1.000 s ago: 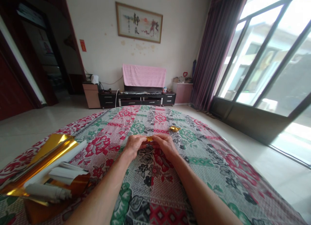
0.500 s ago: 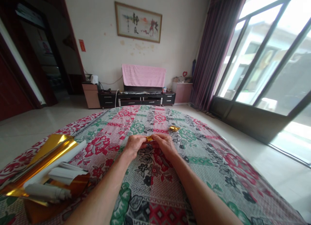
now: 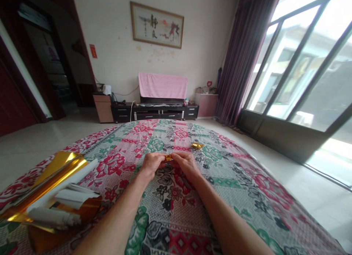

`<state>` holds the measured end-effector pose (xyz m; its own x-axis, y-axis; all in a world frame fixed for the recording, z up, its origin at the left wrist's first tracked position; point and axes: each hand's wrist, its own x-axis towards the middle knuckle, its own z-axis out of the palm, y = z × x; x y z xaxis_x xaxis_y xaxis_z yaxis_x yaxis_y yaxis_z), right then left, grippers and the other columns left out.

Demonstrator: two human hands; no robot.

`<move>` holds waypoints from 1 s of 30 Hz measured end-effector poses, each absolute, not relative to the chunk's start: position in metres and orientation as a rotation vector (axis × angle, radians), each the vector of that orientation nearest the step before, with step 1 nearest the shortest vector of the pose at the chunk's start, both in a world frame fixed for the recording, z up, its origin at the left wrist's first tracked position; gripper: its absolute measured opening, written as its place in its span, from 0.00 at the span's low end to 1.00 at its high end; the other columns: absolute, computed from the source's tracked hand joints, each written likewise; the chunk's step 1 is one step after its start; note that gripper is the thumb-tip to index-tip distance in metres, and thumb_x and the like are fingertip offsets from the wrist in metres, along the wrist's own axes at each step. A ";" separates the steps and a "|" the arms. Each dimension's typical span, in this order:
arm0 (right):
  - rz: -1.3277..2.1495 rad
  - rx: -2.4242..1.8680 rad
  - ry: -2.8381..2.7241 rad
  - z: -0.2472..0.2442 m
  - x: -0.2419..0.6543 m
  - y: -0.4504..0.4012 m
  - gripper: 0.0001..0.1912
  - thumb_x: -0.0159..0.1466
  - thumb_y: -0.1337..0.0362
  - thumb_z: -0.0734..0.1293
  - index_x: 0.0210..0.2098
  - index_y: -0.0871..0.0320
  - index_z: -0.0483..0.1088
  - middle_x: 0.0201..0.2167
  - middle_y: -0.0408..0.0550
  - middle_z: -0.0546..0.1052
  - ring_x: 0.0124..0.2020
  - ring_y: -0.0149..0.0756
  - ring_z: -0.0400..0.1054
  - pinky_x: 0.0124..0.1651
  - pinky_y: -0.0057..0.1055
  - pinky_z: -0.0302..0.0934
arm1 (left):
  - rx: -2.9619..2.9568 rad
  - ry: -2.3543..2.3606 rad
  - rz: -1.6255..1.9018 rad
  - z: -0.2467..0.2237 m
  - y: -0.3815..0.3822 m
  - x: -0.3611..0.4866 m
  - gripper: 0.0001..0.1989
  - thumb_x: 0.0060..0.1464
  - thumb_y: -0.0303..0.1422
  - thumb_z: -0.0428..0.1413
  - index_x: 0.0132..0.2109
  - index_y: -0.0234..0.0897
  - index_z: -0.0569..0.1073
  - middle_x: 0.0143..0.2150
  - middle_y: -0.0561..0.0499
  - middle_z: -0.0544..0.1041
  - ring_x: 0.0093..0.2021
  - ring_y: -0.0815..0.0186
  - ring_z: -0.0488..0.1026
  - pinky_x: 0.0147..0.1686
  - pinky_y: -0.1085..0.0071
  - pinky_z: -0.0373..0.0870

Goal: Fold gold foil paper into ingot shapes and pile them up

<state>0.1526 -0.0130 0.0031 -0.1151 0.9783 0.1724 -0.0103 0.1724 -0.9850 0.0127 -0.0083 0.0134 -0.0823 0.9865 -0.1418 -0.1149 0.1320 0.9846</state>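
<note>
Between my two hands is a small folded piece of gold foil paper (image 3: pixel 168 157). The fingers of my left hand (image 3: pixel 152 164) pinch its left end, and those of my right hand (image 3: pixel 187 164) pinch its right end. Most of the piece is hidden by fingers and thumbs. Just beyond my right hand, a folded gold paper ingot (image 3: pixel 197 146) lies on the flowered tablecloth (image 3: pixel 176 218). Off to the left lie shiny sheets of gold foil paper (image 3: pixel 59 172), partly curled, with their white backs showing in places.
White paper rolls (image 3: pixel 53 217) and folded white strips (image 3: pixel 73 197) lie on the gold sheets at the left. Past the table's far edge stands a black TV cabinet (image 3: pixel 123 112) under a pink cloth (image 3: pixel 163 85). A glass door (image 3: pixel 297 64) is at the right.
The small gold piece is turned slightly between my fingertips. My hands stay in almost the same place, and the other things have not moved.
</note>
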 end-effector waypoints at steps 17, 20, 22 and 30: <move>1.215 -0.990 -1.276 0.001 0.151 -0.009 0.15 0.52 0.53 0.66 0.29 0.59 0.73 0.27 0.45 0.76 0.27 0.33 0.70 0.29 0.27 0.63 | 1.009 1.265 1.227 0.016 -0.009 0.013 0.08 0.35 0.28 0.55 0.28 0.32 0.76 0.26 0.49 0.77 0.30 0.65 0.72 0.25 0.76 0.66; 1.211 -1.003 -1.259 0.002 0.150 -0.010 0.14 0.52 0.53 0.66 0.29 0.59 0.73 0.27 0.44 0.76 0.27 0.34 0.70 0.29 0.27 0.63 | 1.033 1.272 1.214 0.015 -0.008 0.014 0.08 0.36 0.28 0.55 0.28 0.32 0.76 0.26 0.49 0.77 0.30 0.66 0.72 0.25 0.76 0.66; 1.191 -1.002 -1.301 0.001 0.151 -0.010 0.14 0.52 0.53 0.66 0.29 0.58 0.73 0.27 0.44 0.76 0.28 0.34 0.70 0.29 0.27 0.63 | 1.032 1.281 1.220 0.016 -0.008 0.014 0.08 0.36 0.28 0.55 0.28 0.32 0.76 0.26 0.49 0.77 0.30 0.66 0.72 0.24 0.77 0.66; 1.209 -0.995 -1.281 0.003 0.151 -0.012 0.15 0.52 0.53 0.66 0.29 0.58 0.74 0.28 0.44 0.76 0.28 0.34 0.70 0.30 0.28 0.64 | 0.999 1.267 1.238 0.017 -0.010 0.015 0.07 0.36 0.28 0.55 0.27 0.33 0.76 0.26 0.49 0.77 0.30 0.66 0.72 0.24 0.77 0.66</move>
